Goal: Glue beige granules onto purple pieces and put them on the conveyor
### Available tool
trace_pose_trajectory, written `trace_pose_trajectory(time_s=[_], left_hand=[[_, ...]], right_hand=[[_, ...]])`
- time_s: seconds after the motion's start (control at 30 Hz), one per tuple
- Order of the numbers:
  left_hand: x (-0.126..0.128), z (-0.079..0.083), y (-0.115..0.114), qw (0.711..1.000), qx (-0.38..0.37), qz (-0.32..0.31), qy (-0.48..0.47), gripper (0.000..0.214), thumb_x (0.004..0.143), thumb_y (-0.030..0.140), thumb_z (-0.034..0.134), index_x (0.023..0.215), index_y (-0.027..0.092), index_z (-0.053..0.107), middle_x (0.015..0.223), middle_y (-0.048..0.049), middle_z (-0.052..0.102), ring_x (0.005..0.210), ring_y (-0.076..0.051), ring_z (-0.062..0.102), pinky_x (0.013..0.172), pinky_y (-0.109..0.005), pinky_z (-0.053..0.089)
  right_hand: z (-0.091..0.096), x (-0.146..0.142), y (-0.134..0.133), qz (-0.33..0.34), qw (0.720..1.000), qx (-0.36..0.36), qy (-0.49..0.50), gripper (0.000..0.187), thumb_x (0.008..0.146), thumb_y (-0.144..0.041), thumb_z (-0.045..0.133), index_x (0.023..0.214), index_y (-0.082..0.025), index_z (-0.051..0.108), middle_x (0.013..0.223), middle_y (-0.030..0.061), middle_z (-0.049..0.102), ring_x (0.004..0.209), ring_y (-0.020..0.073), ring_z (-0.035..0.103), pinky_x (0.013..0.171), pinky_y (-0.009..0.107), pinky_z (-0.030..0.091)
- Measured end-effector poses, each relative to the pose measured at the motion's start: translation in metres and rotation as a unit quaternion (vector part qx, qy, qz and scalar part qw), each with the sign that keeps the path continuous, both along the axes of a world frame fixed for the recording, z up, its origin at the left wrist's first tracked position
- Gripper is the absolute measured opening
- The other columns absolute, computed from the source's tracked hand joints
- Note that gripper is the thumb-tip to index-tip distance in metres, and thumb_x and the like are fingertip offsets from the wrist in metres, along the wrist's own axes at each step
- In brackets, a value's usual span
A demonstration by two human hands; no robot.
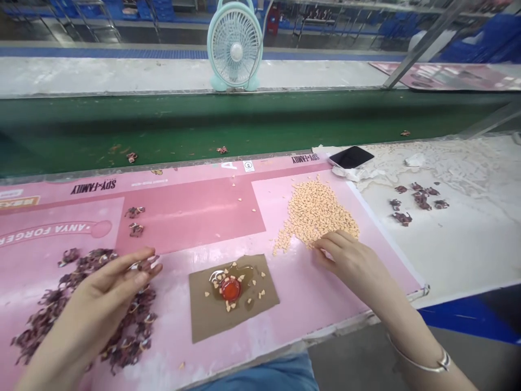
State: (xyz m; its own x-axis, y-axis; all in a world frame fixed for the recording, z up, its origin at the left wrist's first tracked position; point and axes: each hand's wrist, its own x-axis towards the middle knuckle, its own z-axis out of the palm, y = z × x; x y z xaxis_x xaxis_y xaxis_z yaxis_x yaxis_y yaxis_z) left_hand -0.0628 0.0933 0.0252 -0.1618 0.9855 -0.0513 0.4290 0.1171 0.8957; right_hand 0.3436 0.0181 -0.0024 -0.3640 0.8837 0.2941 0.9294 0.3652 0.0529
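My left hand (109, 288) hovers over a heap of small dark purple-red pieces (81, 309) on a pink printed mat (183, 217), its fingertips pinched on one of those pieces. My right hand (345, 255) rests at the near edge of a pile of tiny beige heart-shaped bits (315, 212), fingers curled down onto them. Between my hands lies a brown cardboard square (232, 298) with a red round cap (230, 289) in a glossy glue puddle, beige bits scattered around it.
A green conveyor belt (244, 125) runs behind the mat, with a mint desk fan (235, 46) beyond it. A black phone (350, 157) lies on crumpled white paper at right. More purple pieces (415, 198) sit on the white bench.
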Motion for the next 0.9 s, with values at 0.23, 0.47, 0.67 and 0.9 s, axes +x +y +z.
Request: trace_pose_trajectory(time_s=[0.23, 0.47, 0.67, 0.9], left_hand=[[0.044, -0.002, -0.082, 0.976, 0.068, -0.206, -0.030, 0.029, 0.084, 0.021, 0.071, 0.100, 0.043, 0.081, 0.084, 0.0010, 0.082, 0.064, -0.021, 0.077, 0.061, -0.026, 0.068], [0.080, -0.011, -0.101, 0.974, 0.131, -0.184, -0.032, 0.021, 0.089, 0.009, 0.061, 0.088, 0.029, 0.069, 0.070, 0.0023, 0.071, 0.056, -0.013, 0.068, 0.052, -0.018, 0.058], [0.076, -0.014, -0.100, 0.963, 0.176, -0.198, 0.056, 0.020, 0.090, 0.008, 0.058, 0.088, 0.027, 0.062, 0.067, 0.0034, 0.065, 0.052, -0.011, 0.060, 0.044, -0.018, 0.048], [0.080, -0.017, -0.098, 0.956, 0.208, -0.195, 0.063, 0.021, 0.087, 0.006, 0.056, 0.086, 0.026, 0.060, 0.065, 0.0024, 0.063, 0.053, -0.013, 0.060, 0.047, -0.020, 0.050]], right_hand=[[0.017, -0.102, -0.016, 0.110, 0.913, -0.075, 0.386, 0.012, 0.097, -0.012, 0.058, 0.095, -0.022, 0.062, 0.083, 0.0003, 0.070, 0.075, 0.0125, 0.067, 0.066, 0.023, 0.056], [0.021, -0.145, -0.022, 0.139, 0.897, -0.068, 0.415, 0.014, 0.097, -0.009, 0.058, 0.094, -0.020, 0.065, 0.083, 0.0006, 0.070, 0.077, 0.0120, 0.066, 0.073, 0.024, 0.059], [0.014, -0.146, -0.030, 0.139, 0.907, -0.089, 0.388, 0.011, 0.100, -0.011, 0.057, 0.101, -0.017, 0.066, 0.088, 0.0030, 0.071, 0.081, 0.0131, 0.063, 0.075, 0.025, 0.058], [0.008, -0.155, -0.033, 0.086, 0.889, -0.061, 0.445, 0.014, 0.097, -0.011, 0.060, 0.099, -0.020, 0.070, 0.083, 0.0024, 0.073, 0.075, 0.0133, 0.068, 0.068, 0.024, 0.060]])
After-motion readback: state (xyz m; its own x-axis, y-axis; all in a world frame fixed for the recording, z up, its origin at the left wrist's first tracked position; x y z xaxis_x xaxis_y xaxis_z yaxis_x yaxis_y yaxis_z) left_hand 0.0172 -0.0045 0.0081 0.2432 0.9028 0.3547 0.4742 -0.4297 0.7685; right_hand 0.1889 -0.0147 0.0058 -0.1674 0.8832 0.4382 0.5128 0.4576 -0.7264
